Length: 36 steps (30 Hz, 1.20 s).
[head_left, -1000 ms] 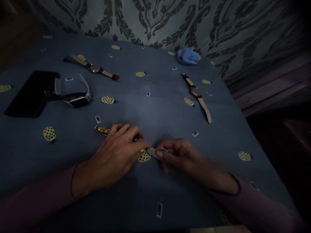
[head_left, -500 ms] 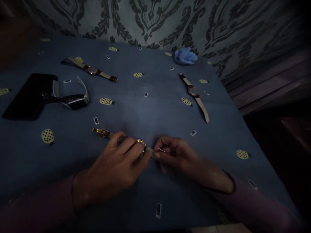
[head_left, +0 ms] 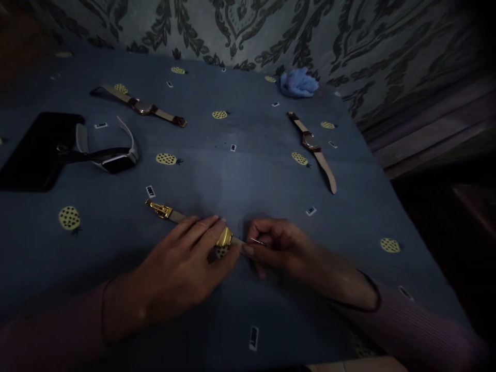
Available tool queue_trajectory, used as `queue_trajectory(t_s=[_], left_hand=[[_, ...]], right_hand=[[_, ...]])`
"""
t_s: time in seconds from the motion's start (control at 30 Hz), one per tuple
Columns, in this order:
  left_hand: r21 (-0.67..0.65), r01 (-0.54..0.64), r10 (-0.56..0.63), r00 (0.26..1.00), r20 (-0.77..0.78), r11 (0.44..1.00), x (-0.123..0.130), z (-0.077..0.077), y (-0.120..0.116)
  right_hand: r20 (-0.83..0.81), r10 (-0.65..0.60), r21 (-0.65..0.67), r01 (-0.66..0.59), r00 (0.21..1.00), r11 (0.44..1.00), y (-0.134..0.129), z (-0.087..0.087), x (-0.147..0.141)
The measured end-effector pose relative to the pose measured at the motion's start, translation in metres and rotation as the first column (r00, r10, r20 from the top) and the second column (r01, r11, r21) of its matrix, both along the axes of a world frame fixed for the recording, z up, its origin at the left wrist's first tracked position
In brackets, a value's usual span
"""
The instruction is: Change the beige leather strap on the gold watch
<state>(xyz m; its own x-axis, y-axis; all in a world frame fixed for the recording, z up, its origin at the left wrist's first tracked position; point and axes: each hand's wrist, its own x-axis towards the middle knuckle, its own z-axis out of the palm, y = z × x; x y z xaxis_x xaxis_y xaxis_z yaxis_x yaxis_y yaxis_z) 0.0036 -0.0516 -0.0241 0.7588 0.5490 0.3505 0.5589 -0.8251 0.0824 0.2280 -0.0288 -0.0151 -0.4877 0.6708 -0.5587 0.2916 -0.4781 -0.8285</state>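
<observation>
A gold-coloured wristwatch [head_left: 225,238] with a pale-lined strap lies face down on the table, its gold clasp [head_left: 158,208] out to the left. My left hand [head_left: 180,261] rests over it, fingers extended along the strap and case edge, thumb at the near side, holding it. At the strap's other end, my right hand [head_left: 284,248] is closed in a pinch by the strap tip. A thin metal pin-like piece [head_left: 258,241] pokes out between its thumb and forefinger; its far end is hidden.
Two brown-and-beige wristwatches [head_left: 143,107] [head_left: 310,140] lie farther back, left and right. A black phone [head_left: 39,152] and a smartwatch with a pale band [head_left: 118,163] are at left. Crumpled blue cloth [head_left: 298,82] sits near the patterned wall. The table's right edge [head_left: 411,217] drops off.
My left hand's fingers have flattened and slid left, baring more of the gold case. My right hand keeps its pinch almost in place. The view has shifted slightly.
</observation>
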Motion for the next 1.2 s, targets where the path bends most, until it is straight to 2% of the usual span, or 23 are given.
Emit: queue_trajectory(t_s=[0.17, 0.37, 0.43, 0.5, 0.53, 0.63, 0.7, 0.8, 0.93, 1.0, 1.2], left_hand=[[0.065, 0.029, -0.03, 1.0, 0.011, 0.997, -0.001, -0.002, 0.0], [0.064, 0.05, -0.052, 0.998, 0.037, 0.997, -0.002, -0.001, 0.0], [0.055, 0.039, -0.041, 0.998, 0.041, 0.998, -0.002, -0.001, -0.001], [0.049, 0.036, -0.039, 0.998, 0.05, 0.998, -0.003, -0.003, -0.002], [0.046, 0.037, -0.04, 0.997, 0.062, 0.998, -0.004, -0.004, -0.002], [0.037, 0.05, -0.054, 0.994, 0.095, 0.998, -0.007, -0.006, -0.001], [0.032, 0.077, -0.079, 0.993, 0.086, 0.997, -0.009, -0.005, 0.001], [0.036, 0.091, -0.094, 0.992, 0.088, 0.995, -0.009, -0.001, 0.005], [0.056, 0.092, -0.098, 0.989, 0.115, 0.994, -0.007, 0.005, 0.009], [0.074, 0.1, -0.108, 0.988, 0.112, 0.992, -0.007, 0.006, 0.011], [0.096, 0.122, -0.131, 0.988, 0.088, 0.988, -0.008, 0.007, 0.013]], right_hand=[[0.019, 0.002, 0.009, -0.002, 1.0, 1.0, 0.0, 0.003, -0.002], [0.124, 0.029, 0.047, -0.036, 0.992, 0.998, 0.001, 0.01, -0.004], [0.17, 0.056, 0.087, -0.071, 0.984, 0.994, 0.001, 0.012, -0.004], [0.264, 0.091, 0.186, -0.143, 0.96, 0.972, -0.001, 0.012, -0.004], [0.327, 0.103, 0.259, -0.193, 0.94, 0.946, -0.001, 0.012, -0.003], [0.495, 0.093, 0.459, -0.35, 0.864, 0.817, -0.002, 0.011, -0.002], [0.571, 0.082, 0.491, -0.42, 0.817, 0.764, -0.002, 0.012, -0.001], [0.638, 0.055, 0.506, -0.471, 0.768, 0.723, 0.001, 0.014, 0.0], [0.636, 0.006, 0.556, -0.463, 0.772, 0.69, 0.003, 0.018, 0.0], [0.629, -0.044, 0.606, -0.455, 0.776, 0.653, -0.001, 0.019, -0.001], [0.621, -0.1, 0.731, -0.528, 0.777, 0.432, -0.026, 0.02, -0.004]])
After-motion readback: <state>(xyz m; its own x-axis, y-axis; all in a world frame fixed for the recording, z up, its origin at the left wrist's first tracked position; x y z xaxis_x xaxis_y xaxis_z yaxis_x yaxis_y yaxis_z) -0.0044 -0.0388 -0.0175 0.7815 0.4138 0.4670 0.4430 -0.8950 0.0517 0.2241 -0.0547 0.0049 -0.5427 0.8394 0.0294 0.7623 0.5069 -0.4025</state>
